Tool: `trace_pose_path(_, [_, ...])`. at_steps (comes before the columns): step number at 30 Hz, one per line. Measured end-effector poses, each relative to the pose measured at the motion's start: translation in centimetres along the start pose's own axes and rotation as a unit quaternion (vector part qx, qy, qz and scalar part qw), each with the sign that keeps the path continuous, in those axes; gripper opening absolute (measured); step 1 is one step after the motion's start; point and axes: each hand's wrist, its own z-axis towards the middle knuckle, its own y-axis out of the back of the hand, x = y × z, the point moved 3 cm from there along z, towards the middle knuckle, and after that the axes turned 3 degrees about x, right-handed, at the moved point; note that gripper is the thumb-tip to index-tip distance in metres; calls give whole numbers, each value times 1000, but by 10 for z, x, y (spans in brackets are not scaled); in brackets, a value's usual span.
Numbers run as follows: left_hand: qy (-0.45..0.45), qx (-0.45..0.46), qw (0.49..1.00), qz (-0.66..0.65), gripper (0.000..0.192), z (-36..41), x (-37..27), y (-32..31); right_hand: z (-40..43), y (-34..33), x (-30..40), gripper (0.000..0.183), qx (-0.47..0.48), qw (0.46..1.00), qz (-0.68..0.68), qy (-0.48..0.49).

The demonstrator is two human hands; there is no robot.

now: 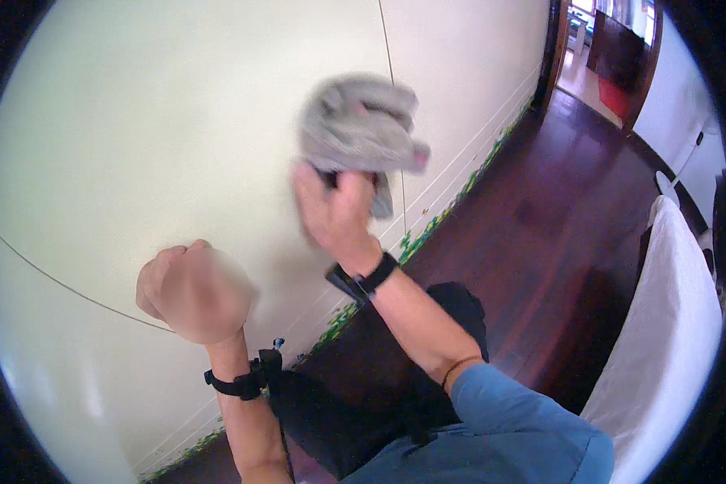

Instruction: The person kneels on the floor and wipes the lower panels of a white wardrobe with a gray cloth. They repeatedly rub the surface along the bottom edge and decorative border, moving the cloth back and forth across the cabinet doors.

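My right hand (339, 209) grips a crumpled grey cloth (363, 124), which lies against the pale wall (175, 139). Motion blurs both the cloth and the fingers. A small pinkish patch shows at the cloth's right edge. Lower and to the left, my left hand (196, 293) is curled like a fist in front of the wall. A soft blur covers much of that hand, and nothing is seen in it. Whether it touches the wall is unclear. Black straps with small devices circle both wrists.
A painted strip of green leaves (426, 239) runs along the wall's base. Dark reddish floorboards (520, 224) lead to an open doorway (605, 66). White fabric (653, 339) drapes over something at the right, with a white stand fan (671, 178) behind it.
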Motion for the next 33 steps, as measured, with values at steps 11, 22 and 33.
trace_pose_path(11, [-16, -10, 999, -30, 22, -4, 6, -1, 151, -46, 58, 41, -128, 924, 53, 356])
trace_pose_path(22, [-52, -13, 996, -68, 17, -15, 20, -5, -117, 18, -119, 35, 128, 954, -172, -211])
trace_pose_path(33, [-50, -23, 998, -23, 15, -26, 25, -9, -320, 47, -245, 62, -68, 744, -57, -662])
